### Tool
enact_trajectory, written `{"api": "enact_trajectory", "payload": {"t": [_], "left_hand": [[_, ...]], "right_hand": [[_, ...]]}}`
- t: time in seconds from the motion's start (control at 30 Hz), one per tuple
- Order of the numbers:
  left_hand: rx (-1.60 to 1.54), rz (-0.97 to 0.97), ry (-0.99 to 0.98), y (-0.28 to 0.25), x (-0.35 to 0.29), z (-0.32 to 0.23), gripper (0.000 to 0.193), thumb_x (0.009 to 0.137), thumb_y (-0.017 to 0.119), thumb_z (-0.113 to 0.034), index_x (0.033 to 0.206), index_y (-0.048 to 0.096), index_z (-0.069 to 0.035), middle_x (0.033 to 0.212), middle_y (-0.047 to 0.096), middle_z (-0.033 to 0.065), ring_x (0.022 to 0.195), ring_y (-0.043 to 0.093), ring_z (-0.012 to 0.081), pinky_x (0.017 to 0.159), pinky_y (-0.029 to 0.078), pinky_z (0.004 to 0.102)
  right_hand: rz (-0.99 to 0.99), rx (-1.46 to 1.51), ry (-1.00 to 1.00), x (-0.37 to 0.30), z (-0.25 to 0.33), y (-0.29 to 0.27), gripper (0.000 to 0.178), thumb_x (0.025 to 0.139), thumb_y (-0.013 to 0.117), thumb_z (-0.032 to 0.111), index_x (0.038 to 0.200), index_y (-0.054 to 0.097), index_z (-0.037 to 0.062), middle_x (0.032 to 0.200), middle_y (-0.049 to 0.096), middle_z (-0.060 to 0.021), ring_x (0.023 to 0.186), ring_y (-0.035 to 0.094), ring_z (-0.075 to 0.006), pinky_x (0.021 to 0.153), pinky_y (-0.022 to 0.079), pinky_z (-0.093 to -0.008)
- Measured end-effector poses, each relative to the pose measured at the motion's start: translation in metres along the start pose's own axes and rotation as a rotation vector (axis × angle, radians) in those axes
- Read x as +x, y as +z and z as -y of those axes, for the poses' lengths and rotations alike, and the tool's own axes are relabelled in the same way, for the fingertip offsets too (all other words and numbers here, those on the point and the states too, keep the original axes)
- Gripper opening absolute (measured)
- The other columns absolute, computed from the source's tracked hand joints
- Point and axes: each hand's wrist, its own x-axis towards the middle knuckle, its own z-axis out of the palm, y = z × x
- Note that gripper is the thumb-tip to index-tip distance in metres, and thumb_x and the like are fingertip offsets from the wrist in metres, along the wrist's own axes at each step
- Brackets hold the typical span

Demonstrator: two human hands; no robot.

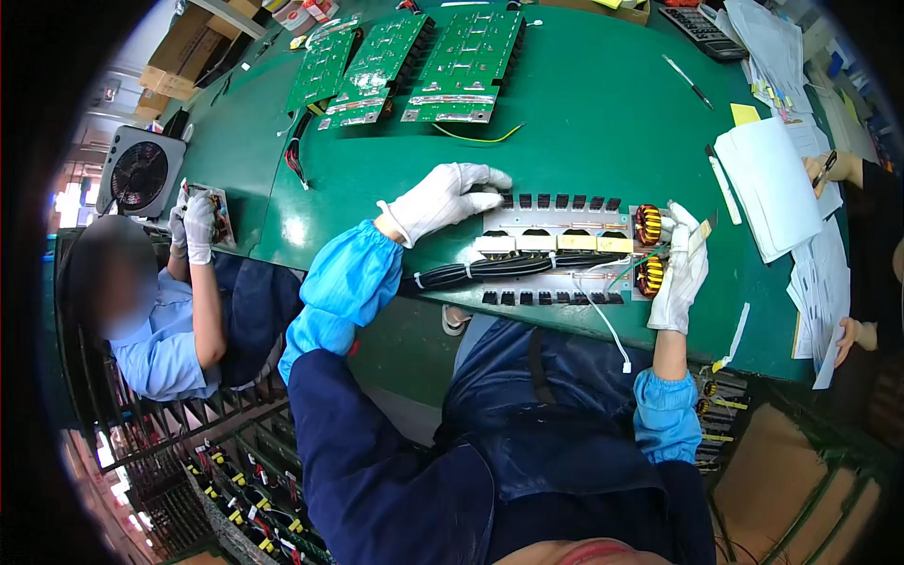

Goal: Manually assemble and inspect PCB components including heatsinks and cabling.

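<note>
A circuit board [556, 222] lies on the green table in front of me, with rows of black components along its long edges and yellow-topped blocks across its middle. My left hand [444, 201], in a white glove, reaches to the board's far left corner with fingers stretched and thumb apart. At the right end, my gloved right hand [680, 268] grips the board's edge beside two copper-wound toroidal coils [649, 224]; its grip is partly hidden. A thick black cable bundle [471, 273] with white ties runs along the board. One white lead [612, 330] hangs over the near edge.
Several green circuit boards [466, 66] lie at the back, near a yellow-green wire [480, 138]. Papers [767, 188], a pen [687, 81] and a calculator [702, 33] are on the right, beside another person's hand [829, 169]. A co-worker [169, 320] sits left, near a fan [141, 174].
</note>
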Motion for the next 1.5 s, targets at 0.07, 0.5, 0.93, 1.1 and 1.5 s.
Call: {"api": "enact_trajectory", "payload": {"t": [0.07,0.5,0.93,1.1,1.5], "left_hand": [[-0.139,-0.064,-0.115,0.004,0.001,-0.020,0.053,0.088,0.076,-0.019,0.135,0.058,-0.005,0.118,0.067,0.0133,0.101,0.066,0.0242,0.088,0.054,0.0347],[-0.355,0.125,-0.034,0.002,0.013,0.008,0.034,0.092,0.070,-0.016,0.123,0.068,-0.002,0.105,0.064,0.0071,0.105,0.059,0.0192,0.095,0.046,0.0339],[0.227,-0.154,0.318,0.013,0.041,-0.029,0.047,0.092,0.069,-0.037,0.125,0.063,-0.005,0.096,0.066,0.0155,0.090,0.065,0.0310,0.082,0.053,0.0409],[0.612,-0.024,0.318,0.036,0.065,-0.026,0.046,0.098,0.051,-0.052,0.095,0.061,-0.007,0.083,0.064,0.0159,0.071,0.065,0.0358,0.065,0.053,0.0458],[0.352,-0.174,0.246,0.017,0.058,-0.036,0.046,0.099,0.056,-0.046,0.087,0.067,-0.003,0.078,0.065,0.0169,0.070,0.064,0.0378,0.065,0.053,0.0434]], "right_hand": [[0.001,-0.033,0.007,0.000,0.007,0.002,0.042,0.106,0.046,0.028,0.132,0.056,-0.0031,0.119,0.064,-0.0135,0.101,0.064,-0.0180,0.090,0.050,-0.0305],[0.022,0.014,-0.069,0.002,-0.004,-0.001,0.038,0.105,0.049,0.025,0.128,0.056,-0.0043,0.116,0.063,-0.0152,0.102,0.066,-0.0222,0.095,0.051,-0.0335],[0.000,-0.032,-0.060,0.002,-0.003,-0.002,0.035,0.105,0.048,0.023,0.127,0.058,-0.0033,0.114,0.065,-0.0142,0.101,0.067,-0.0208,0.094,0.051,-0.0326],[-0.010,0.002,-0.034,0.001,-0.005,0.004,0.034,0.106,0.048,0.022,0.126,0.059,-0.0031,0.112,0.067,-0.0126,0.101,0.066,-0.0193,0.094,0.051,-0.0317],[-0.003,0.029,-0.018,0.003,-0.008,-0.002,0.036,0.106,0.048,0.025,0.128,0.059,-0.0016,0.110,0.068,-0.0118,0.098,0.067,-0.0183,0.091,0.051,-0.0314]]}}
